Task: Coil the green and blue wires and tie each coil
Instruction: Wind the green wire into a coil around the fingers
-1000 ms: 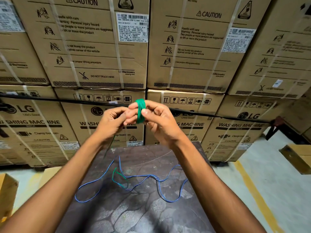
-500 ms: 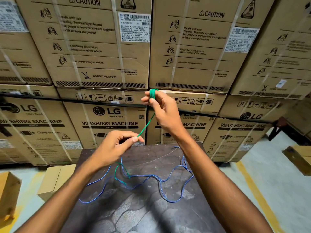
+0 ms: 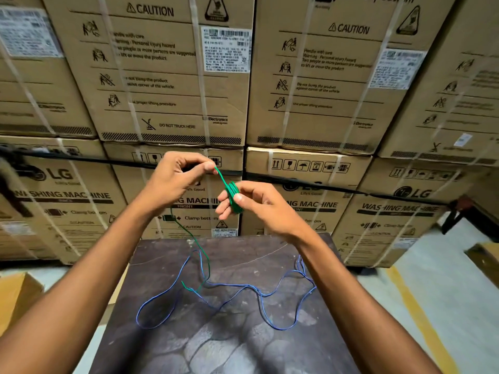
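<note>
Green wire (image 3: 232, 196): mostly wound into a small tight coil, pinched in the right hand (image 3: 259, 205) above the far edge of the desk (image 3: 270, 346); not yet tied, by the look of it.
Loose green tail (image 3: 203, 255): runs from the coil up to the left hand (image 3: 172, 182), then drops below that hand to the desk, ending among the blue loops.
Blue wire (image 3: 259, 295): uncoiled, sprawled in slack loops on the desk, well below both hands and touched by neither.
Progress: roughly partway through the first of two coils; remaining, as judged here, the last green turns, its tie, then the whole blue wire.
Right hand: closed narrow, thumb and fingers clamped on the green coil.
Left hand: closed narrow, thumb and forefinger nipping the green strand just above and left of the coil, strand taut between the two hands.
Backdrop: strapped cardboard cartons (image 3: 172, 76) stacked beyond both hands.
</note>
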A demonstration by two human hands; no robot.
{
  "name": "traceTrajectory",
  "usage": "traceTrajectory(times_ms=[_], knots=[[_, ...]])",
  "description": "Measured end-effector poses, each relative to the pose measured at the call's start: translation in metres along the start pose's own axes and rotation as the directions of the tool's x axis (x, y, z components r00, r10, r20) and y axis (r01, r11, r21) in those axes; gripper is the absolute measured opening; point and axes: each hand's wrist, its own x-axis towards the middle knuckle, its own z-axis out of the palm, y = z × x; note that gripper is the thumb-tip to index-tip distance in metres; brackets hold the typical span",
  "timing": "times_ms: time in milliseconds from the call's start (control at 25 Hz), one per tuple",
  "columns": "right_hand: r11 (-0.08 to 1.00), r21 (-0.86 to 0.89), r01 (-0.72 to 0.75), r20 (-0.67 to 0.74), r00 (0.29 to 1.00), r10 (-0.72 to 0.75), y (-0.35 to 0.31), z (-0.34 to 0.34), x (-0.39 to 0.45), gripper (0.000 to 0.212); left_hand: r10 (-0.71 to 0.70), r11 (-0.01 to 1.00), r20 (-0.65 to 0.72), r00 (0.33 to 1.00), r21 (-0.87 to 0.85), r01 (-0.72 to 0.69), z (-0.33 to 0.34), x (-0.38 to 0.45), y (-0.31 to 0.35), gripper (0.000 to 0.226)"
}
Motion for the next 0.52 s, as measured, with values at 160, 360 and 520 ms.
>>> traceTrajectory(times_ms=[160,360,520], knots=[[0.97,0.24,0.024,-0.002,1.0,-0.025,-0.017,0.001,0.004,0.031,-0.154,0.936,-0.063,0.986,-0.33,0.125,0.027,-0.006,-0.02,0.013],[0.919,0.352,0.177,-0.207,0.972,-0.108,-0.034,-0.002,0.02,0.028,-0.243,0.921,-0.017,0.97,-0.317,0.225,0.068,-0.033,-0.046,0.021],[0.97,0.105,0.219,-0.381,0.91,-0.164,-0.026,-0.009,0.037,0.029,-0.136,0.976,0.103,0.985,-0.157,0.152,0.082,-0.06,-0.053,0.023]])
